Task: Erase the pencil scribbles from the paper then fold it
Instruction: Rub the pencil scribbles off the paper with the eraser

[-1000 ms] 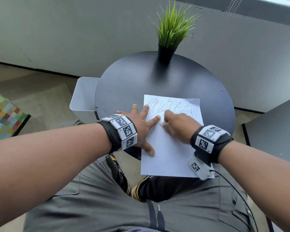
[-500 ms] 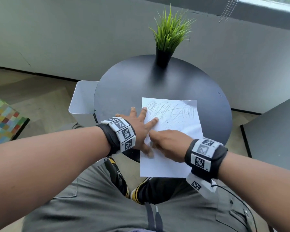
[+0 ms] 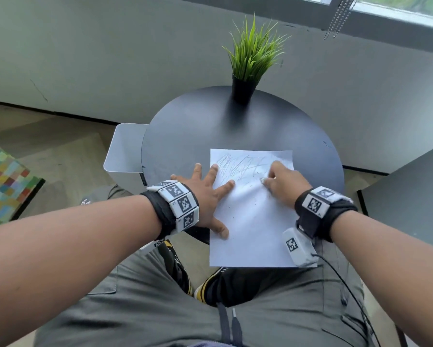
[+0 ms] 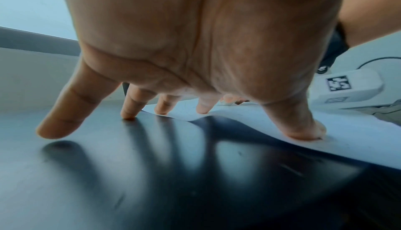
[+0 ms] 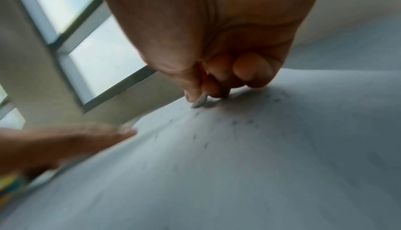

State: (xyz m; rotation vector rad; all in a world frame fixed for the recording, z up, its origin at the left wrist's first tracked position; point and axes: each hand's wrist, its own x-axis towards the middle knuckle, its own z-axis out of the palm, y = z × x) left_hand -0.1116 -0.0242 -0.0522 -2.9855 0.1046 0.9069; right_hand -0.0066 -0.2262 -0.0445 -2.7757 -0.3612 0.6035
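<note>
A white sheet of paper (image 3: 250,221) lies on the round black table (image 3: 185,136), its near end hanging past the table edge. Grey pencil scribbles (image 3: 238,166) cover its far part, fainter on the right. My left hand (image 3: 208,194) lies flat with fingers spread, thumb and two fingertips pressing the paper's left edge (image 4: 178,113). My right hand (image 3: 283,181) pinches a small white eraser (image 5: 199,101) and presses its tip onto the paper near the scribbles' right side. Dark eraser crumbs (image 5: 234,122) are scattered on the sheet.
A potted grass plant (image 3: 250,68) stands at the table's far edge. A white bin (image 3: 125,156) sits left of the table, and a grey surface (image 3: 410,194) lies at the right. My lap is under the paper's near end.
My right hand has swept from the paper's left-middle up and to the right with the eraser. The scribbles look fainter. My left hand has stayed pressing the left edge.
</note>
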